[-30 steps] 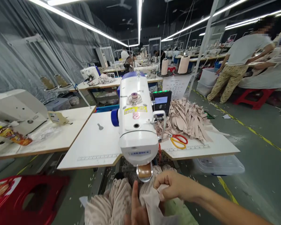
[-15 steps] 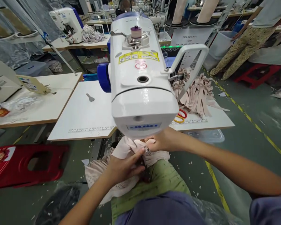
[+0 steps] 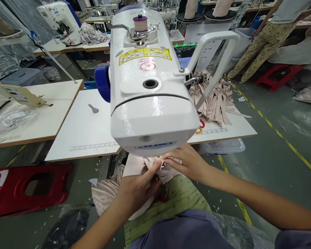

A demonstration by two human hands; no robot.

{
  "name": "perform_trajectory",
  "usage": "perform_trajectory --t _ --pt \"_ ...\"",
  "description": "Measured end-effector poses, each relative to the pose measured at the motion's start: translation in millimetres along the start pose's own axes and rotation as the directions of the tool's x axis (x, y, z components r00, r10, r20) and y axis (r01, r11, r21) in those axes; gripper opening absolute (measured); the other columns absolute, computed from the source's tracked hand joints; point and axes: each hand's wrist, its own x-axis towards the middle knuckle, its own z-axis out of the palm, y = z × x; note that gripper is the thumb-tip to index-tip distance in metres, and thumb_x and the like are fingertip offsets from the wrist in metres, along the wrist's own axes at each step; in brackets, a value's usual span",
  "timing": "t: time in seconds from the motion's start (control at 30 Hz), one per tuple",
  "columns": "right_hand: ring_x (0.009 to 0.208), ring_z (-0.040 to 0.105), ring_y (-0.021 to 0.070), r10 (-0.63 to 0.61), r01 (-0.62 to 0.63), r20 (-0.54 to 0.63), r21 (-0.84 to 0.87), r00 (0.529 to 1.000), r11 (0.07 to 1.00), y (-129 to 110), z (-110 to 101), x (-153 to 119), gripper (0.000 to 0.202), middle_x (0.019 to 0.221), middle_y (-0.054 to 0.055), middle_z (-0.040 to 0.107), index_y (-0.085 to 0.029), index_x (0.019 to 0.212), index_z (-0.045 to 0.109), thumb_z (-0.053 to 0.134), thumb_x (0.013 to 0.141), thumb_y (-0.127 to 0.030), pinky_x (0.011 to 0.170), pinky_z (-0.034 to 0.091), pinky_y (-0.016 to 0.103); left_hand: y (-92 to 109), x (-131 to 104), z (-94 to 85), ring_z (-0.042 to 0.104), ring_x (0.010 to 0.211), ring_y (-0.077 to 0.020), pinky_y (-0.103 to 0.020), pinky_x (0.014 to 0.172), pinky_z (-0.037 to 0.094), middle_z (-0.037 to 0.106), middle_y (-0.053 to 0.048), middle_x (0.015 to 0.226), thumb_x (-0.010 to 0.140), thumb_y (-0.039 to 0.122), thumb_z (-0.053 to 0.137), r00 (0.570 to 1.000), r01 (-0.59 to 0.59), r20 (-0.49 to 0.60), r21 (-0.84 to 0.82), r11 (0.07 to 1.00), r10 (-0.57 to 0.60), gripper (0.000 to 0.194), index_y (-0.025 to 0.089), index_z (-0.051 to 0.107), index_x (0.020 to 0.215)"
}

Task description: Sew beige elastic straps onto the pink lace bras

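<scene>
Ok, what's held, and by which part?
Pale fabric, by a bunched part near the machine head, in the left hand; right hand touches it, grip unclear.

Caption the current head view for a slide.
Left hand and right hand handle pale fabric at a white JUKI sewing machine, beige strips heaped at right.

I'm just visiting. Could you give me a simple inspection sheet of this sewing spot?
Surface: white tabletop, ruler markings near its front edge.
Job's things: pale fabric below the front of the white sewing machine.
Clutter: pile of fabric strips, red and yellow loops partly hidden, small gray tool.
Hands: left hand holds the fabric; right hand touches it, grip unclear.
Cables: nothing seen near the hands.
Surroundings: red stool at left, person in patterned trousers at right.
</scene>
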Motion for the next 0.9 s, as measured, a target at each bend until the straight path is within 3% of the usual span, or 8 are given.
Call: perform_trajectory --t 0.17,0.33,0.53,0.63,0.7,0.8,0.9 --pt "0.090 0.064 0.0172 0.039 -0.037 -0.033 0.067 0.999 0.997 -4.4 1.6 7.3 0.014 0.091 0.003 0.069 -0.021 0.087 0.073 0.060 0.093 -0.020 0.084 0.050 0.032 8.5 1.4 -2.3 0.070 0.087 -0.0262 -0.036 0.078 0.057 0.072 -0.014 0.105 0.097 0.034 0.049 0.999 0.024 -0.031 0.018 1.000 -0.024 0.051 0.020 0.044 0.146" --pt "0.093 0.064 0.0173 0.062 -0.061 -0.018 0.067 0.998 0.996 -5.0 3.7 7.4 0.013 0.093 0.003 0.069 -0.021 0.088 0.073 0.060 0.092 -0.020 0.085 0.051 0.031 17.8 3.2 -1.2 0.068 0.068 -0.0213 -0.031 0.070 0.056 0.072 -0.010 0.087 0.096 0.029 0.051 0.994 0.076 -0.086 0.073 0.994 -0.070 0.048 0.019 0.048 0.143" --pt "0.101 0.063 0.0165 -0.215 0.203 -0.166 -0.091 0.962 0.975 3.0 18.5 -12.4 0.024 0.104 0.005 0.071 -0.022 0.110 0.067 0.050 0.095 -0.014 0.097 0.047 0.036 22.5 3.6 -5.8 0.068 0.064 -0.0208 -0.028 0.060 0.055 0.075 -0.013 0.092 0.097 0.029 0.048 0.993 0.089 -0.080 0.090 0.992 -0.082 0.043 0.015 0.054 0.138" --pt "0.105 0.062 0.0168 -0.270 0.232 -0.176 -0.209 0.947 0.950 4.8 20.2 -12.7 0.027 0.104 0.002 0.073 -0.026 0.107 0.068 0.049 0.095 -0.013 0.104 0.041 0.039 12.3 1.2 -10.7 0.067 0.063 -0.0166 -0.026 0.063 0.056 0.074 -0.013 0.105 0.097 0.029 0.046 0.998 0.060 0.008 -0.034 0.998 -0.059 0.046 0.018 0.051 0.141" --pt "0.104 0.061 0.0172 -0.282 0.233 -0.179 -0.252 0.943 0.939 4.2 20.1 -11.8 0.026 0.100 0.001 0.074 -0.027 0.101 0.070 0.049 0.094 -0.014 0.103 0.041 0.038 4.4 0.1 -12.9 0.069 0.069 -0.0163 -0.025 0.068 0.057 0.074 -0.011 0.102 0.097 0.028 0.046 0.998 0.029 0.052 -0.122 0.992 -0.023 0.045 0.020 0.052 0.141" --pt "0.096 0.061 0.0185 -0.236 0.187 -0.187 -0.246 0.954 0.951 1.5 19.3 -15.6 0.026 0.096 0.003 0.071 -0.026 0.100 0.071 0.051 0.091 -0.013 0.091 0.047 0.036 -0.7 1.6 -14.2 0.071 0.084 -0.0207 -0.028 0.075 0.057 0.073 -0.011 0.100 0.095 0.024 0.047 0.999 -0.011 0.038 -0.111 0.994 0.016 0.043 0.021 0.056 0.137" --pt "0.083 0.061 0.0168 0.028 -0.024 -0.110 0.041 0.994 0.999 -1.4 17.1 -20.8 0.028 0.090 0.005 0.064 -0.025 0.112 0.067 0.048 0.094 -0.018 0.076 0.051 0.031 5.0 5.0 -14.7 0.070 0.086 -0.0222 -0.031 0.078 0.056 0.072 -0.011 0.106 0.094 0.022 0.047 0.999 0.027 0.036 -0.026 0.999 -0.026 0.043 0.023 0.057 0.136"
